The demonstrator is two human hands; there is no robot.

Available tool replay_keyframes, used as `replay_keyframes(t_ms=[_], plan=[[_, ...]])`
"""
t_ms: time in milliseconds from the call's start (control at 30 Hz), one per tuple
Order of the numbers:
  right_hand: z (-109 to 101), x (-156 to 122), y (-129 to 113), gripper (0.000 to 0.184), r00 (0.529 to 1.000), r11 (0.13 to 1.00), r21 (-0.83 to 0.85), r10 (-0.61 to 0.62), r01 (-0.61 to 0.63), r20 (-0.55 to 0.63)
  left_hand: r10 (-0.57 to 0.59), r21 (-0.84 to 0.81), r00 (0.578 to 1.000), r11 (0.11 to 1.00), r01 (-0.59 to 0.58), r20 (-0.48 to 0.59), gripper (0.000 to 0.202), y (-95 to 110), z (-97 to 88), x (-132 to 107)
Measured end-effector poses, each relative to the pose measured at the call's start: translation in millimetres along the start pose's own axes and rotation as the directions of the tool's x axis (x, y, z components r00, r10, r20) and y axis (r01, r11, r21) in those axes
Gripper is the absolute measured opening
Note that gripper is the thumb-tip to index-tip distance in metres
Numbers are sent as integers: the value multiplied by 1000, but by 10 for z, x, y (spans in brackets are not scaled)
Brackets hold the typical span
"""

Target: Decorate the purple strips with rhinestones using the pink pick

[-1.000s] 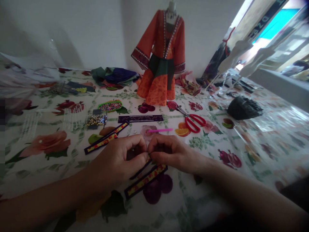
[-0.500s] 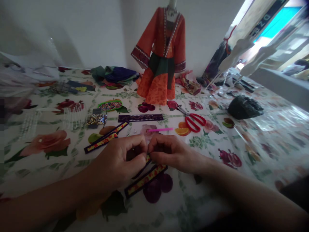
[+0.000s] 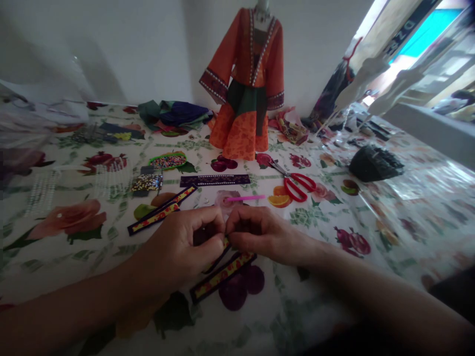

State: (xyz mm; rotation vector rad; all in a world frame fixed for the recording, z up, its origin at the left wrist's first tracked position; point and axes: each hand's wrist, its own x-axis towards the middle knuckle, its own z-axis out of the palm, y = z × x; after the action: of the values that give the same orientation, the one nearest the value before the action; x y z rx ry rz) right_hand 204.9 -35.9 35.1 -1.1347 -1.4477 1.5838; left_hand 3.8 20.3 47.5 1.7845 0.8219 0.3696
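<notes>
My left hand (image 3: 193, 237) and my right hand (image 3: 261, 230) meet fingertip to fingertip over the middle of the table. Thumbs and forefingers of both are pinched closed; whatever sits between them is too small or hidden to make out. Just beneath lies a yellow-and-red patterned fabric strip (image 3: 222, 277) with dark edges. Part of another such piece shows behind my left thumb, and I cannot tell whether the fingers touch it. More patterned strips (image 3: 158, 217) rest beyond my left hand. Ahead of the fingertips, a pink stick (image 3: 247, 198) lies across a small translucent pinkish item (image 3: 227, 200).
Red-handled scissors (image 3: 299, 187) lie open at right, near a black bundle (image 3: 376, 163). A dark strip with white beads (image 3: 215, 180), a beaded card (image 3: 147, 183) and a tray of coloured beads (image 3: 168, 160) sit ahead. Behind stands a small orange dress (image 3: 241, 99) on a form.
The view has shifted very slightly. Both hands keep the same pinched pose, and nothing on the table has visibly moved.
</notes>
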Motion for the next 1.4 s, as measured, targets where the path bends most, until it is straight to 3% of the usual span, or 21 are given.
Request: replay_keyframes(t_ms=[233,933,1267,1400], plan=[[-3,6,-16,9,1000,1000,-12,-12,12,3,-63,-4,998,998,63,-30,14,59,16,-30],[-13,4,-2,8,1000,1000,-11,-13,13,7,26,7,999,1000,-26,19,13,-57,-20,-5],[-13,5,5,9,1000,1000,0,-2,2,6,-39,-18,998,999,40,54,17,1,-33,-6],[-13,9,9,8,1000,1000,-1,-6,6,5,-32,-13,999,999,32,18,19,-12,-20,-7]])
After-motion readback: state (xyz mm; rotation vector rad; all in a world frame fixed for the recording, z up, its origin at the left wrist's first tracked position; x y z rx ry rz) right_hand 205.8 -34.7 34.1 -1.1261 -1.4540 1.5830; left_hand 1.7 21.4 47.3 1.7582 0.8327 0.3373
